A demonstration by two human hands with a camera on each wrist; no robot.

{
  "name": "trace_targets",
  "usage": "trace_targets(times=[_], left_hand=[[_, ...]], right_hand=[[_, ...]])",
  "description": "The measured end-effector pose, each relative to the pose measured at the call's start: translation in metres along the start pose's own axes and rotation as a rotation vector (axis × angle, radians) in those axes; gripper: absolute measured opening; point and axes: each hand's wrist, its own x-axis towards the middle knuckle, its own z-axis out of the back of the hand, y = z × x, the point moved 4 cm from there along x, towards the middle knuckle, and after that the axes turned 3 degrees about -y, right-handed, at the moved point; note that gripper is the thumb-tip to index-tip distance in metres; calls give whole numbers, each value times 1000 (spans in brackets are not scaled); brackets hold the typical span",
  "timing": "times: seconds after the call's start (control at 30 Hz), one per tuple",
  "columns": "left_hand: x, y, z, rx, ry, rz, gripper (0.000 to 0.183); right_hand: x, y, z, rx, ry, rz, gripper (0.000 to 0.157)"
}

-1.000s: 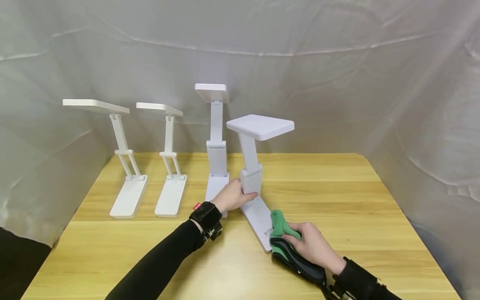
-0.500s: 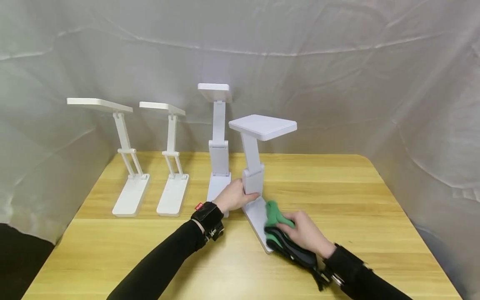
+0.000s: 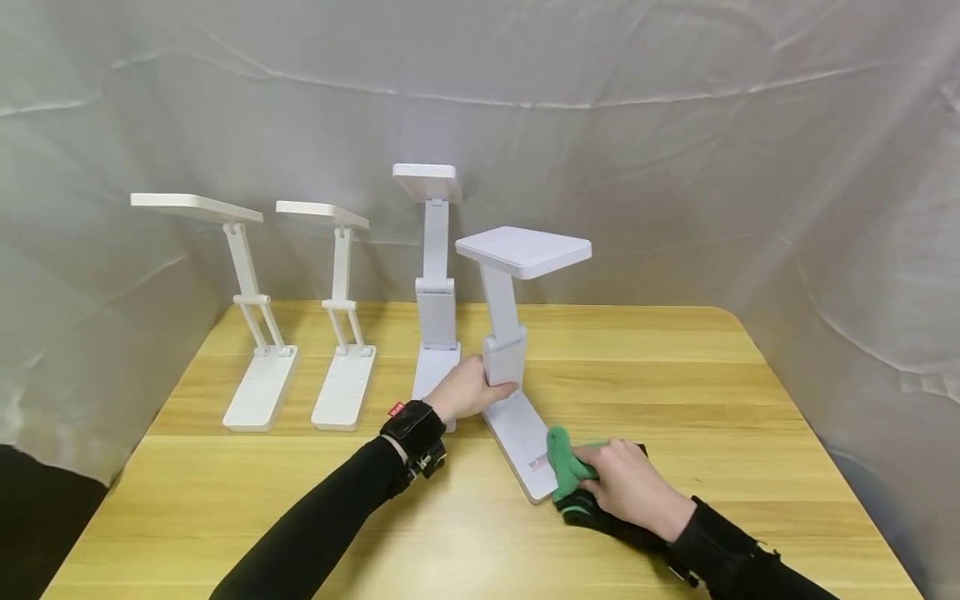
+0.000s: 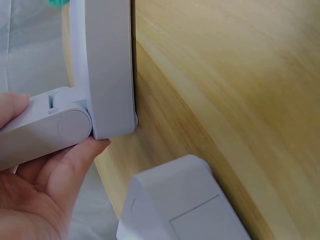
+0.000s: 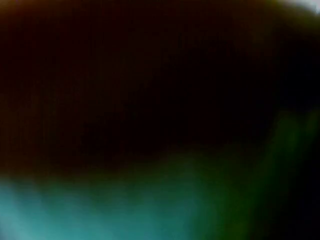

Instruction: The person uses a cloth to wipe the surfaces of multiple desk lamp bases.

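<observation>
My left hand (image 3: 467, 390) grips the lower arm of a white folding desk lamp (image 3: 502, 358), just above its base (image 3: 517, 425). In the left wrist view, the thumb lies on one side of the arm and the fingers on the other, by the hinge. My right hand (image 3: 637, 487) pinches a green cloth (image 3: 566, 467) at the front right corner of that base, beside some small print. A black part with green edging (image 3: 588, 508) hangs below the same hand. The right wrist view is dark and blurred.
Three more white folding lamps stand unfolded to the left: one (image 3: 437, 308) right behind my left hand, another (image 3: 343, 383), and one (image 3: 260, 387) farthest left. They share a wooden table (image 3: 637, 367), with a grey fabric backdrop (image 3: 675, 167) behind and at the sides.
The right hand moved with the cloth up along the lamp base and then back down to the right, toward its front corner. The left hand keeps its grip in place.
</observation>
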Motion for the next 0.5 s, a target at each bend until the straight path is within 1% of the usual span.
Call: trace_targets(times=[0.03, 0.07, 0.13, 0.17, 0.2, 0.27, 0.3, 0.33, 0.37, 0.5], left_hand=[[0, 0, 0, 0, 0, -1, 44], [0, 1, 0, 1, -2, -2, 44], [0, 1, 0, -3, -4, -2, 45], [0, 1, 0, -3, -7, -2, 45], [-1, 0, 0, -3, -9, 0, 45], [-1, 0, 0, -4, -10, 1, 45], [-1, 0, 0, -4, -9, 1, 45], [-1, 0, 0, -1, -9, 1, 45], [-1, 1, -1, -3, -8, 1, 45], [0, 2, -1, -8, -8, 6, 44]], right_hand=[[-1, 0, 1, -2, -8, 5, 23], [-2, 0, 1, 0, -12, 0, 27], [-3, 1, 1, 9, -16, -23, 25], [-2, 3, 0, 12, -7, -27, 27], [-1, 6, -2, 8, 5, -27, 34], [1, 10, -4, -1, 22, -30, 59], [1, 11, -6, -9, 22, -27, 68], [2, 13, -6, -18, 25, -22, 71], [2, 13, -7, -23, 27, -16, 66], [0, 11, -2, -65, -17, 0, 30]])
